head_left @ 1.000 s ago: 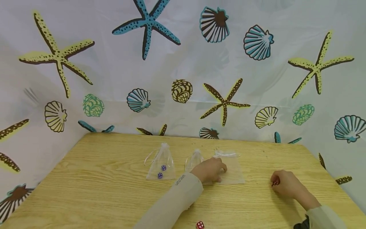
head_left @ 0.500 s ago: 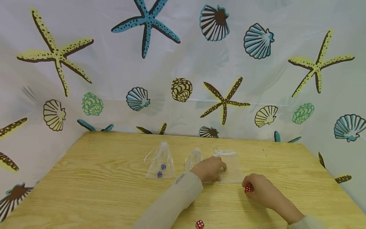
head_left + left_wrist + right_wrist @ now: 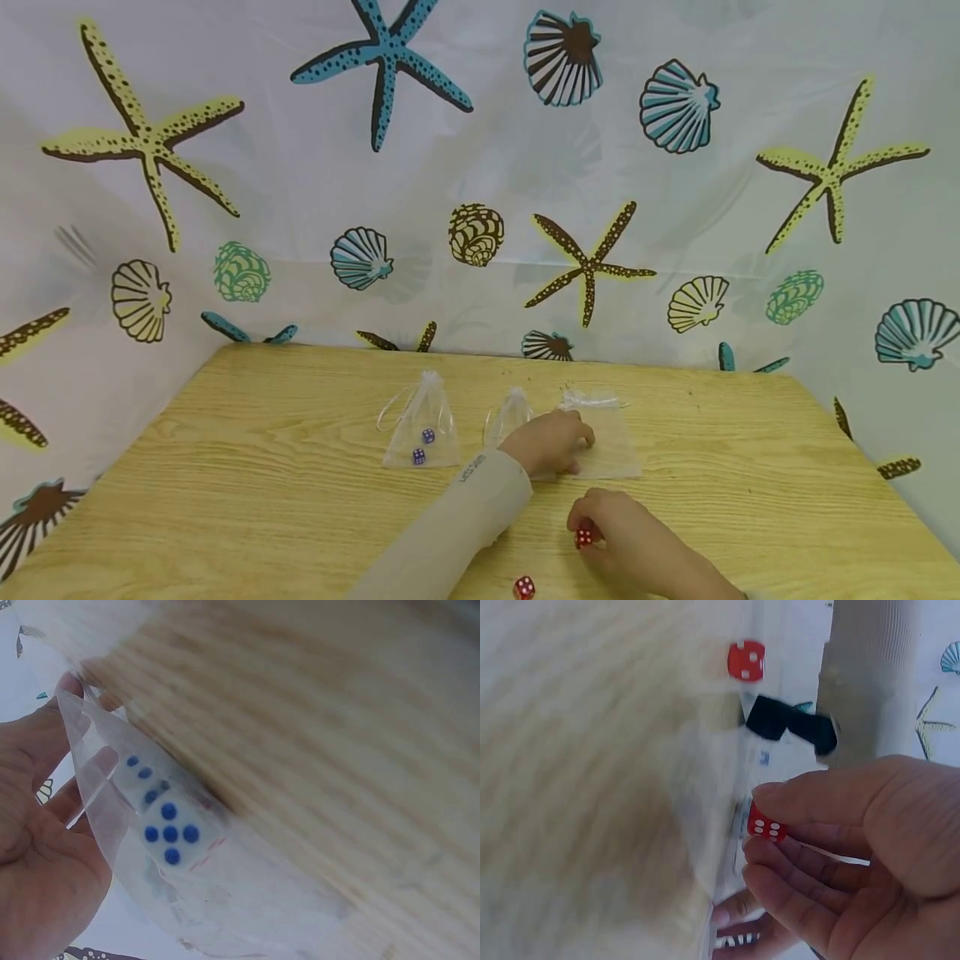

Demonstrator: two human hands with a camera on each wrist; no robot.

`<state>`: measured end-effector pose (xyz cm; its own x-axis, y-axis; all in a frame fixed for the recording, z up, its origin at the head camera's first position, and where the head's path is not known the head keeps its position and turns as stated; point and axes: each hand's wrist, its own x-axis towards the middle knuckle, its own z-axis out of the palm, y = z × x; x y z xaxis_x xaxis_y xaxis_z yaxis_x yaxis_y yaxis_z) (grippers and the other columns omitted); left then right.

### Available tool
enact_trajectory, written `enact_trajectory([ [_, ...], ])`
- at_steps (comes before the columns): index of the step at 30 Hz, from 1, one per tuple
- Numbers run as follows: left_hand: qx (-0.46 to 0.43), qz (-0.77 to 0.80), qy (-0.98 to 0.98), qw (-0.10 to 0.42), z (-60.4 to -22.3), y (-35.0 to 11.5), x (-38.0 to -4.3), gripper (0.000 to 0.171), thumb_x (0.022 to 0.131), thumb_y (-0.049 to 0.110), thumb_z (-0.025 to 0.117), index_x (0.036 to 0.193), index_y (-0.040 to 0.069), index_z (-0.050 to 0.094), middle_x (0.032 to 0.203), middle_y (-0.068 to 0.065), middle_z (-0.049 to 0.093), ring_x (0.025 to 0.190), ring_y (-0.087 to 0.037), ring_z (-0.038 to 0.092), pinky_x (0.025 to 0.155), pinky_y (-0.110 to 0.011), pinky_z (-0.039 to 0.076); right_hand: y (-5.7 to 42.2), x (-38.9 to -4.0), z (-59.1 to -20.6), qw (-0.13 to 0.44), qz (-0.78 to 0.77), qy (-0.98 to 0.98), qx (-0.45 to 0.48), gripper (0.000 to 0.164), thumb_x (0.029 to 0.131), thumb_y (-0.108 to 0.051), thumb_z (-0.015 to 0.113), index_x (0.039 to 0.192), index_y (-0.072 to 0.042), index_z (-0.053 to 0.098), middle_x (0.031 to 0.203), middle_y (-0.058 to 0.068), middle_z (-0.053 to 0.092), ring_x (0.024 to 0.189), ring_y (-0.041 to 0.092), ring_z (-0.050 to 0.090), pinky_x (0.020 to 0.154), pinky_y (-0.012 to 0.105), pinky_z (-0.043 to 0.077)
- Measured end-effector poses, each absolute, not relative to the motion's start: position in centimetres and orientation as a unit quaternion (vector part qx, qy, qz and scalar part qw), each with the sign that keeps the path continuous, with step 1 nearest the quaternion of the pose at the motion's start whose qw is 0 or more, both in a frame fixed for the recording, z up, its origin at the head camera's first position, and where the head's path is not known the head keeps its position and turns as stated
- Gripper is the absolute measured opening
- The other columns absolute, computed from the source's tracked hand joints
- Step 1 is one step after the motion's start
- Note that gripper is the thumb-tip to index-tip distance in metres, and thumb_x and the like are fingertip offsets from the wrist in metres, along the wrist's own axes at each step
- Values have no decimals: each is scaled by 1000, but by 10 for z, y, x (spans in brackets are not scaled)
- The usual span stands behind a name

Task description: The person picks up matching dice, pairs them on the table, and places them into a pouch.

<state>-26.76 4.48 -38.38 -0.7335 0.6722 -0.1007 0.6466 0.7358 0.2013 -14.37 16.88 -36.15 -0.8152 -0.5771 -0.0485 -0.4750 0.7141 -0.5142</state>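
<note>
My right hand (image 3: pixel 622 533) pinches a red die (image 3: pixel 583 538) with white pips between thumb and fingers, low over the table. Another red die (image 3: pixel 524 587) lies at the near edge, left of this hand. My left hand (image 3: pixel 546 442) rests with loosely bent fingers over a flat sheer drawstring bag (image 3: pixel 618 454), thumb and index apart. Beneath that hand is a second sheer bag (image 3: pixel 513 414), partly hidden; in the left wrist view white dice (image 3: pixel 171 834) with blue pips show inside it. A third sheer bag (image 3: pixel 442 454) at left holds two purple dice (image 3: pixel 427 436).
The wooden table (image 3: pixel 262 467) is bounded behind and at the sides by a white cloth (image 3: pixel 480 167) printed with starfish and shells. My left sleeve (image 3: pixel 450 525) crosses the table's near middle. A black strap (image 3: pixel 780 720) shows beside the sleeve in the right wrist view.
My right hand has moved left and nearer across the table, carrying the red die from the far right toward the other red die. My left hand has stayed over the bags.
</note>
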Motion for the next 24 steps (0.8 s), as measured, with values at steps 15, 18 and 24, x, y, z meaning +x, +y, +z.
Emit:
enact_trajectory([
  [15,355,76,928,80,-384,44,-264,38,79,23,67,116,21,59,112,3,54,105,-14,51,88,-25,42,137,-133,-380,157,-223,909,-316,11,75,-7,67,81,-16,65,75,-14,50,64,-3,44,58,15,41],
  [18,355,77,928,79,-383,44,-263,37,79,21,68,115,21,59,111,3,54,105,-13,52,88,-25,42,137,-133,-381,150,-219,910,-318,12,75,-7,67,81,-16,64,76,-14,50,65,-3,44,59,15,41],
  [24,374,66,923,60,-382,48,-261,31,78,17,68,109,19,63,109,3,59,102,-12,54,87,-24,43,140,-131,-379,151,-223,910,-317,9,77,-14,66,85,-18,62,77,-14,49,67,-3,44,61,16,42],
])
